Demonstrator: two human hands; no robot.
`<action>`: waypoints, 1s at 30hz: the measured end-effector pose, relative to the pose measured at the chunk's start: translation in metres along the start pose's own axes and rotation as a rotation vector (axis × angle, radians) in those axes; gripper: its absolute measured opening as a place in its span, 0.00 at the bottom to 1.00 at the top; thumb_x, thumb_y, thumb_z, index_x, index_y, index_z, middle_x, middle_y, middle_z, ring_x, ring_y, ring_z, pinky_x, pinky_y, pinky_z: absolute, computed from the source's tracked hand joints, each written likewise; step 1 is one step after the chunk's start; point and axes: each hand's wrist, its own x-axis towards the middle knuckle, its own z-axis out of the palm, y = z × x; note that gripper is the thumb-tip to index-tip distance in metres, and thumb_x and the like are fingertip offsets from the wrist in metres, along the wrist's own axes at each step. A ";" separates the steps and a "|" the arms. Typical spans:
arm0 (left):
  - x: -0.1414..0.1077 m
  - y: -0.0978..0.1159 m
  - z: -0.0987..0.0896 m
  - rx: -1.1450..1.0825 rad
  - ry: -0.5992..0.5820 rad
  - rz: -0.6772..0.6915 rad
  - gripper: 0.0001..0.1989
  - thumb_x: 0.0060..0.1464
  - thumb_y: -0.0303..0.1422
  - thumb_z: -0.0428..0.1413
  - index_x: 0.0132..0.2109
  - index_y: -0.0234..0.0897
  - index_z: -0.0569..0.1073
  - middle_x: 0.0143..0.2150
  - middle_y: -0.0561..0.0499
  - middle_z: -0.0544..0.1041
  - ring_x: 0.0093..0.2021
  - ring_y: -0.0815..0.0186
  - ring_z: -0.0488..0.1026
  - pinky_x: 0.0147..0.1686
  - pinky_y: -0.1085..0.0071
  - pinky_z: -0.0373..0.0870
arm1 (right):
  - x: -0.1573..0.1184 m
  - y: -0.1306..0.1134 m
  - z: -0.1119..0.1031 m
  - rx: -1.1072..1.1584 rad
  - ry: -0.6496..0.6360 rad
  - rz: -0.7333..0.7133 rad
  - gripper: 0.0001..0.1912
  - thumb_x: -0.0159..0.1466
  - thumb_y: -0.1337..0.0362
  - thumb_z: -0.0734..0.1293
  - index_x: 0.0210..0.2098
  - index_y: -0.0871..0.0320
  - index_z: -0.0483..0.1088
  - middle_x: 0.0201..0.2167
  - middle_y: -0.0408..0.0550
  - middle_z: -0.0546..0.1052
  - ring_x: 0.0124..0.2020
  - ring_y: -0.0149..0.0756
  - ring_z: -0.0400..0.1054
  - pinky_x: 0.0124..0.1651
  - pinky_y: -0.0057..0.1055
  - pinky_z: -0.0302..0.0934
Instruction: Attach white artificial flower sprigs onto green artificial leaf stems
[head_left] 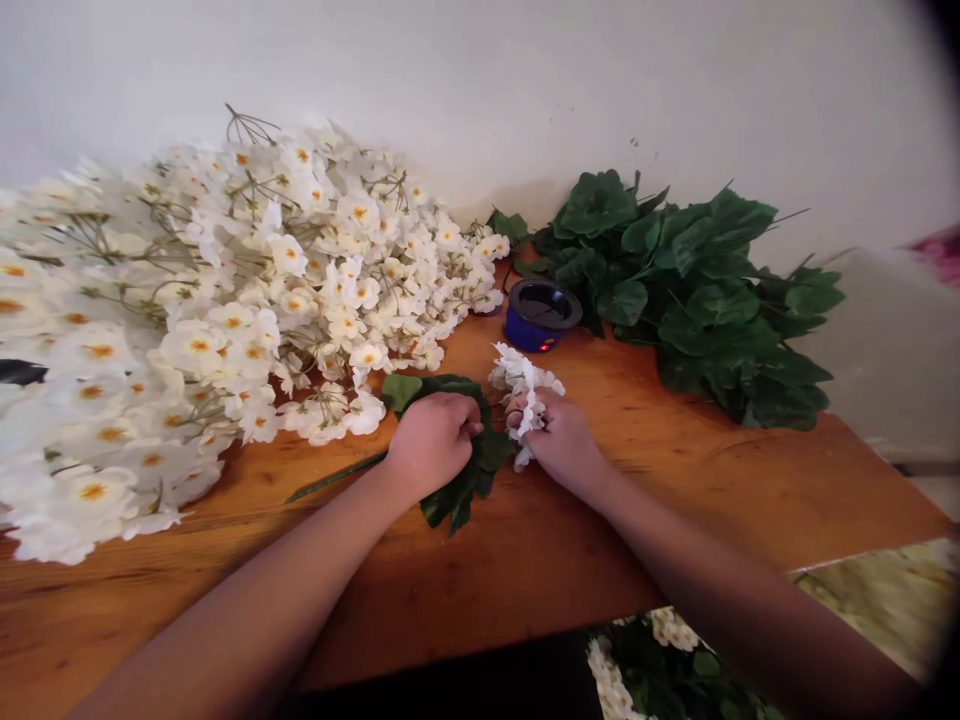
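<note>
My left hand (435, 440) is closed around a bunch of green artificial leaves (491, 452), low over the table. Its green stem (334, 478) sticks out to the left, past my wrist. Just to the right, my right hand (559, 435) is closed on a cluster of white artificial flowers (517, 372), with blooms showing above and in front of the fingers. The two hands are close together, and the flower cluster is beside the leaves. Whether the flower stems touch the leaf bunch is hidden by my fingers.
A large heap of white flowers (300, 270) covers the table's left and back. Behind my hands stands a small blue pot (534, 325) with a black rim and a red light. Green leaves (697, 270) are piled at right. More flowers and leaves (675, 660) lie below the wooden table's (765, 490) front edge.
</note>
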 end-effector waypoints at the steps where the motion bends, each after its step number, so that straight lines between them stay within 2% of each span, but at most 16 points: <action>1: 0.000 -0.001 0.000 -0.010 -0.003 0.003 0.08 0.51 0.21 0.53 0.31 0.38 0.73 0.30 0.50 0.76 0.36 0.61 0.73 0.36 0.66 0.66 | 0.000 0.002 0.001 0.006 -0.003 0.008 0.11 0.51 0.75 0.60 0.28 0.55 0.71 0.29 0.46 0.75 0.32 0.38 0.69 0.35 0.34 0.64; 5: 0.000 -0.001 -0.004 -0.105 -0.005 -0.010 0.07 0.50 0.21 0.55 0.30 0.37 0.73 0.30 0.52 0.76 0.34 0.63 0.73 0.36 0.68 0.65 | 0.001 0.002 0.004 0.059 0.023 0.043 0.11 0.52 0.74 0.61 0.30 0.55 0.72 0.30 0.46 0.76 0.32 0.38 0.70 0.34 0.33 0.65; 9: 0.000 0.003 -0.024 -0.255 0.037 0.012 0.05 0.58 0.31 0.56 0.33 0.37 0.75 0.33 0.52 0.77 0.34 0.66 0.72 0.36 0.69 0.66 | 0.002 -0.016 -0.007 0.172 0.132 0.061 0.10 0.55 0.70 0.63 0.34 0.55 0.75 0.33 0.45 0.78 0.34 0.37 0.72 0.37 0.33 0.66; 14: -0.007 0.004 -0.055 -0.294 0.156 0.103 0.13 0.63 0.41 0.53 0.45 0.37 0.75 0.39 0.48 0.75 0.40 0.63 0.73 0.42 0.67 0.68 | -0.003 -0.047 -0.036 0.329 0.269 0.102 0.04 0.57 0.64 0.68 0.30 0.57 0.75 0.27 0.44 0.77 0.30 0.35 0.70 0.34 0.30 0.64; 18: -0.016 0.000 -0.070 -0.290 0.158 0.239 0.24 0.65 0.46 0.47 0.60 0.37 0.66 0.52 0.42 0.75 0.51 0.57 0.72 0.53 0.59 0.66 | -0.009 -0.063 -0.054 0.442 0.385 0.101 0.06 0.57 0.61 0.71 0.30 0.57 0.76 0.25 0.43 0.76 0.26 0.33 0.67 0.31 0.29 0.62; 19: -0.017 0.001 -0.072 -0.285 0.155 0.296 0.27 0.64 0.49 0.47 0.63 0.38 0.63 0.55 0.41 0.73 0.54 0.55 0.70 0.56 0.57 0.65 | -0.009 -0.066 -0.057 0.462 0.421 0.101 0.07 0.56 0.60 0.71 0.30 0.57 0.76 0.25 0.43 0.76 0.26 0.33 0.67 0.30 0.29 0.62; 21: -0.017 0.003 -0.076 -0.199 0.121 0.392 0.34 0.57 0.53 0.53 0.64 0.38 0.62 0.58 0.40 0.72 0.57 0.51 0.68 0.58 0.54 0.63 | -0.011 -0.072 -0.064 0.496 0.486 0.104 0.09 0.56 0.59 0.73 0.32 0.58 0.77 0.26 0.43 0.78 0.27 0.34 0.68 0.31 0.30 0.62; 23: -0.017 0.007 -0.077 -0.028 0.106 0.433 0.34 0.52 0.50 0.60 0.62 0.39 0.66 0.57 0.41 0.73 0.59 0.48 0.66 0.60 0.51 0.61 | -0.012 -0.079 -0.072 0.519 0.538 0.104 0.11 0.55 0.57 0.73 0.34 0.58 0.78 0.28 0.45 0.79 0.29 0.36 0.70 0.32 0.31 0.63; 26: -0.016 0.014 -0.073 0.167 0.133 0.401 0.20 0.56 0.34 0.57 0.56 0.40 0.72 0.56 0.42 0.74 0.61 0.49 0.64 0.62 0.49 0.59 | -0.012 -0.091 -0.085 0.477 0.561 0.092 0.13 0.55 0.56 0.74 0.35 0.57 0.77 0.30 0.45 0.79 0.31 0.39 0.72 0.32 0.32 0.64; 28: -0.017 0.019 -0.071 0.166 0.154 0.366 0.17 0.56 0.28 0.53 0.53 0.40 0.74 0.55 0.43 0.75 0.61 0.52 0.65 0.61 0.50 0.60 | -0.014 -0.099 -0.092 0.428 0.551 0.059 0.13 0.56 0.56 0.73 0.37 0.56 0.77 0.31 0.46 0.79 0.31 0.39 0.71 0.32 0.33 0.65; 30: -0.018 0.025 -0.072 0.081 0.163 0.333 0.13 0.57 0.28 0.52 0.48 0.40 0.76 0.51 0.43 0.77 0.57 0.54 0.68 0.58 0.53 0.63 | -0.017 -0.105 -0.094 0.390 0.604 -0.024 0.14 0.58 0.56 0.72 0.42 0.55 0.75 0.35 0.47 0.78 0.32 0.38 0.71 0.33 0.33 0.67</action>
